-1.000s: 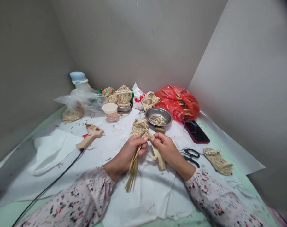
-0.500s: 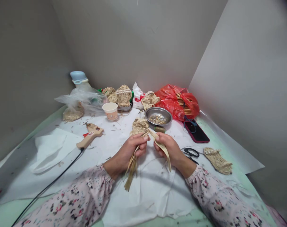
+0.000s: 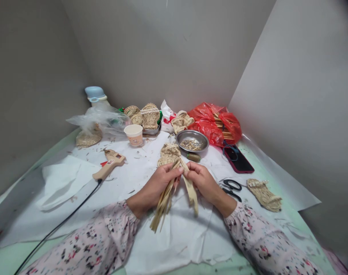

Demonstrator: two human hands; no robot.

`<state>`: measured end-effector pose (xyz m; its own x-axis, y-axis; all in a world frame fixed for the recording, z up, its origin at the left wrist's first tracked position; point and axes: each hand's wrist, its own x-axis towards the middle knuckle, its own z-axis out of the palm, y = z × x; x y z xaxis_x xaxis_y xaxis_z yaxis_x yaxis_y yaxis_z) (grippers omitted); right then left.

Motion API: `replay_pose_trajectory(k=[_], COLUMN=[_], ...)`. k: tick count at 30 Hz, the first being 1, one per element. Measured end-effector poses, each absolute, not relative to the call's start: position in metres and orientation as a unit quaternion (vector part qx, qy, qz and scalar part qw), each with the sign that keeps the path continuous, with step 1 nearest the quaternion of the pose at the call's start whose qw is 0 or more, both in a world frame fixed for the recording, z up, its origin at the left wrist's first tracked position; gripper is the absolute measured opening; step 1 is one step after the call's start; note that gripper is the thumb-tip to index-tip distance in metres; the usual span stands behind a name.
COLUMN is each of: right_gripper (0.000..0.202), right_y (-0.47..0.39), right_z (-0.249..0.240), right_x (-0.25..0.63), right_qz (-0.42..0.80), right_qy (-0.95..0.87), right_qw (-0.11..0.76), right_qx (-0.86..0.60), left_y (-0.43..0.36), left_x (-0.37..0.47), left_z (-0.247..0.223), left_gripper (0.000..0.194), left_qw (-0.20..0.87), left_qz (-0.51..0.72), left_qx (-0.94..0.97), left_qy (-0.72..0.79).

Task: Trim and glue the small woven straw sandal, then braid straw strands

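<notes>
A small woven straw piece [image 3: 169, 152] lies on the white sheet just beyond my hands, with loose strands running from it toward me. My left hand [image 3: 159, 181] is closed on a bundle of straw strands [image 3: 161, 208], whose ends fan out below the fingers. Between its thumb and fingers, my right hand [image 3: 201, 178] pinches a wide flat straw strip [image 3: 191, 194] that hangs down. The fingertips of both hands are close together near the woven piece's front edge. Past it sit a metal bowl [image 3: 201, 147] with straw bits and a small dark spool [image 3: 193, 157].
On the left lie a glue gun [image 3: 111, 164] with a black cord and a crumpled white sheet [image 3: 65, 177]. A paper cup [image 3: 134, 135] and red bag [image 3: 208, 122] stand behind. Scissors [image 3: 233, 187], a phone [image 3: 241, 160] and another woven piece [image 3: 264, 194] are on the right.
My hands have come closer together. The flat strip has swung inward and hangs more steeply, and the strands in my left hand are more spread and visible.
</notes>
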<state>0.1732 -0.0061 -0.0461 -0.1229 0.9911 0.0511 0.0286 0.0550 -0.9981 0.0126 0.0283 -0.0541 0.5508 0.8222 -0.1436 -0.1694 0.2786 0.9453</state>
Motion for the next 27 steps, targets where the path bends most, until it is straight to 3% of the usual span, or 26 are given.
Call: replay_pose_trajectory(k=[27], right_gripper=[0.007], right_y=[-0.0043], right_z=[-0.0518], right_x=[0.169], right_qz=[0.463], right_qy=[-0.565], right_qw=[0.455], right_qx=[-0.509], left_y=[0.0261], left_x=[0.0136], left_z=[-0.0525], left_gripper=[0.034], left_qw=[0.723], left_qz=[0.31], left_qx=[0.507], left_qy=[0.353])
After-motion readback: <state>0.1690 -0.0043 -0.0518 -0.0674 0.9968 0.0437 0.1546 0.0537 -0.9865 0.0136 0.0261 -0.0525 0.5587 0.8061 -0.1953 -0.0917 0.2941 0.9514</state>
